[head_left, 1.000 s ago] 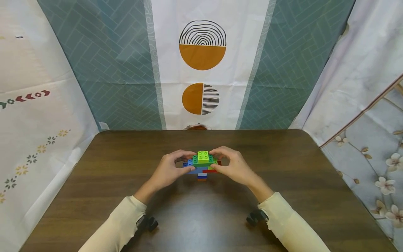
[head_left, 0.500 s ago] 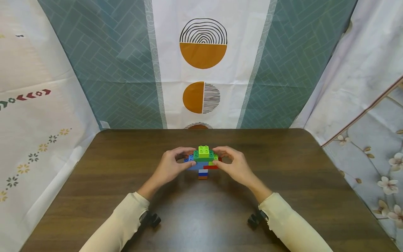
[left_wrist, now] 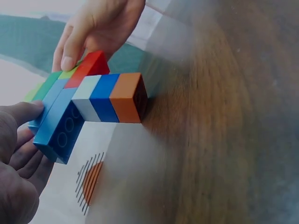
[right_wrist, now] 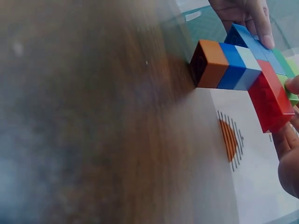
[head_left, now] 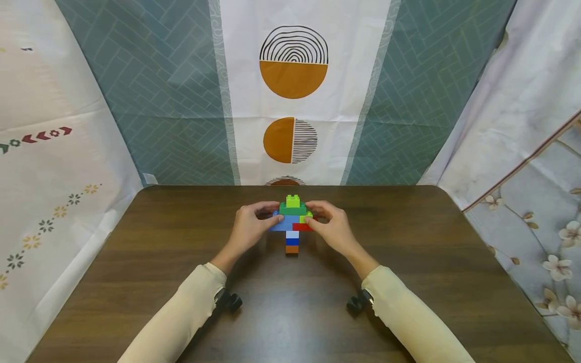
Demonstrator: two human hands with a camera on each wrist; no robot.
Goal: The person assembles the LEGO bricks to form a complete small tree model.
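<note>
A tree-shaped build of toy bricks point(head_left: 292, 212) stands near the middle of the table in the head view. Its narrow stem stacks an orange brick point(left_wrist: 125, 98) under a dark blue and a pale blue one. Wider light blue, red point(right_wrist: 270, 95) and green layers spread above, topped by a lime brick point(head_left: 292, 201). My left hand point(head_left: 250, 224) pinches the light blue side between thumb and fingers. On the other side, my right hand point(head_left: 333, 227) pinches the layer with the lime and red bricks. The stem's dark underside shows in both wrist views; whether it touches the table I cannot tell.
The brown wooden table point(head_left: 290, 322) spreads around the build. Patterned cloths hang behind it point(head_left: 181, 101) and at both sides. A dark wrist-worn device sits below each cream sleeve point(head_left: 177, 312).
Both hands have tipped the build, its top moving away and its front turning more into view. More of the stem now shows below the wide layers. Both hands keep their hold.
</note>
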